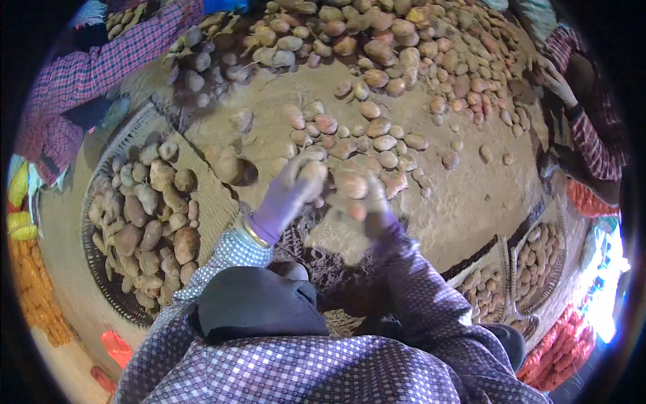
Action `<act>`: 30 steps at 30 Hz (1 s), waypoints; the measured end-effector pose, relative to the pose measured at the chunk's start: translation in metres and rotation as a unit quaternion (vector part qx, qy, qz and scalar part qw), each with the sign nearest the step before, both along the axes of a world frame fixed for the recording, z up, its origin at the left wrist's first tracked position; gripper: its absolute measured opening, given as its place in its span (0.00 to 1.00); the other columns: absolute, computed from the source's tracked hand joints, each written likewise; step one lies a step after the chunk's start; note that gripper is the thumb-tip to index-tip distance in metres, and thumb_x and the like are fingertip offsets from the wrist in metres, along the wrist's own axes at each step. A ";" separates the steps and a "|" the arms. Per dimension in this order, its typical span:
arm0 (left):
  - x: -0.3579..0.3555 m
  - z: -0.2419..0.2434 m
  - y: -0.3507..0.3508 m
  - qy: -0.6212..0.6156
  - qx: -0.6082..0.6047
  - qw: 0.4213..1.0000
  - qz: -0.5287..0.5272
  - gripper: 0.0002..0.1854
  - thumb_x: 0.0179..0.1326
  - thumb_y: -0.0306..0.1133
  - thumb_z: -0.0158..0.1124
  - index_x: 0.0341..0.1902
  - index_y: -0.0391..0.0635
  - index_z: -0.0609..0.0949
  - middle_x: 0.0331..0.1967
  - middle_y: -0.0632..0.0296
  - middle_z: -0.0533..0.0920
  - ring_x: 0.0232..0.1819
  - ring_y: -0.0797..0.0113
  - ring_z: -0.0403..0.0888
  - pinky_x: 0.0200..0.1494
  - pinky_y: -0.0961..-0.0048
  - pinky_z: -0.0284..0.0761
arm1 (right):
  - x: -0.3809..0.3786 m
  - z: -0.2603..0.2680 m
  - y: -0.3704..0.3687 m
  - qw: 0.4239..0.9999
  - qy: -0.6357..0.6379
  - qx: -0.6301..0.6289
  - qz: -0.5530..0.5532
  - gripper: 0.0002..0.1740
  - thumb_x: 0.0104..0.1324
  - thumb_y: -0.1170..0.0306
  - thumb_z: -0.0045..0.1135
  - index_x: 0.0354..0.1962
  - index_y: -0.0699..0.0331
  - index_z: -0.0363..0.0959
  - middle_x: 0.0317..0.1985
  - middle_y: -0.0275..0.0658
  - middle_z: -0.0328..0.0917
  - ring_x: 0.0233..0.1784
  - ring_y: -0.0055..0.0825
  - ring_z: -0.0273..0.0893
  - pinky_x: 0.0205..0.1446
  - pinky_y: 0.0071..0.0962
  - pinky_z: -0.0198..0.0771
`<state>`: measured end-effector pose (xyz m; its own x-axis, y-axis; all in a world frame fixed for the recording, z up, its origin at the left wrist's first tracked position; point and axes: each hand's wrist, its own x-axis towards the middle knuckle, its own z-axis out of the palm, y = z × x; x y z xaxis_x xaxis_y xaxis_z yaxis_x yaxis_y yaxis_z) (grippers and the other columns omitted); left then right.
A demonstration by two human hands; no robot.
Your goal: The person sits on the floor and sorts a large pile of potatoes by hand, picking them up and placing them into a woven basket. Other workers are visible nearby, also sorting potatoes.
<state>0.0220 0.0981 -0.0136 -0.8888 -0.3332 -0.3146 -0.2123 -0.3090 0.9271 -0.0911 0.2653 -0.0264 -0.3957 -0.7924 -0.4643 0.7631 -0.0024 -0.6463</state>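
Note:
My left hand (295, 189), in a purple and pale glove, is closed around a pale potato (314, 174). Close on its right, my gloved right hand (371, 199) is blurred and holds a reddish potato (353, 185), with another small reddish piece just below it. Under and in front of both hands lies a loose group of potatoes (385, 143) on the dusty ground. Nearer my knees, dark roots or soil clumps (328, 262) lie beside a pale patch.
A woven basket of potatoes (151, 232) stands at left, smaller filled baskets (537, 262) at right. A large potato heap (383, 30) spreads across the far side. Two people in checked sleeves (126, 60) and striped sleeves (595, 141) sit at the sides. Red mesh sacks (557, 348) lie lower right.

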 end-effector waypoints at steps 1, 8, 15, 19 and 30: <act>-0.004 -0.002 0.005 0.020 -0.180 0.983 -0.003 0.30 0.70 0.43 0.60 0.67 0.35 0.69 0.55 0.51 0.79 0.58 0.60 0.77 0.62 0.65 0.72 | 0.002 -0.002 -0.006 0.980 -0.199 0.003 -0.017 0.36 0.73 0.46 0.47 0.67 0.64 0.62 0.61 0.41 0.74 0.62 0.33 0.75 0.58 0.34 0.76; -0.004 -0.020 0.017 -0.036 -0.185 0.982 0.018 0.26 0.71 0.42 0.58 0.64 0.35 0.72 0.55 0.47 0.79 0.59 0.55 0.76 0.63 0.64 0.69 | 0.013 -0.004 -0.003 0.988 -0.150 -0.030 -0.012 0.38 0.76 0.42 0.38 0.69 0.61 0.60 0.53 0.40 0.79 0.36 0.24 0.80 0.36 0.25 0.77; -0.003 -0.020 0.028 0.020 -0.308 0.951 -0.032 0.22 0.75 0.45 0.49 0.58 0.38 0.76 0.55 0.39 0.77 0.59 0.40 0.73 0.65 0.54 0.66 | -0.004 0.005 0.009 0.976 0.198 -0.071 0.050 0.40 0.78 0.42 0.27 0.69 0.67 0.59 0.58 0.39 0.76 0.53 0.23 0.76 0.51 0.23 0.74; -0.007 -0.011 0.016 -0.016 -0.316 0.946 -0.069 0.20 0.64 0.41 0.60 0.54 0.41 0.78 0.52 0.44 0.78 0.55 0.42 0.75 0.59 0.53 0.71 | -0.050 0.026 0.027 0.984 -0.027 -0.082 0.153 0.34 0.76 0.48 0.37 0.67 0.66 0.62 0.58 0.40 0.75 0.50 0.24 0.75 0.49 0.24 0.72; 0.025 -0.038 -0.029 -0.101 -0.300 0.946 0.066 0.17 0.67 0.35 0.60 0.55 0.39 0.79 0.51 0.51 0.81 0.52 0.51 0.79 0.60 0.59 0.73 | -0.248 0.162 0.292 0.675 0.500 0.336 0.426 0.21 0.74 0.64 0.48 0.59 0.64 0.72 0.56 0.44 0.77 0.58 0.32 0.73 0.61 0.32 0.69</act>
<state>0.0468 0.0692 -0.0516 -0.7692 -0.6093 -0.1925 -0.3995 0.2234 0.8891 -0.3391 0.5577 0.1352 -0.3118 -0.6730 -0.6708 -0.5159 0.7127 -0.4752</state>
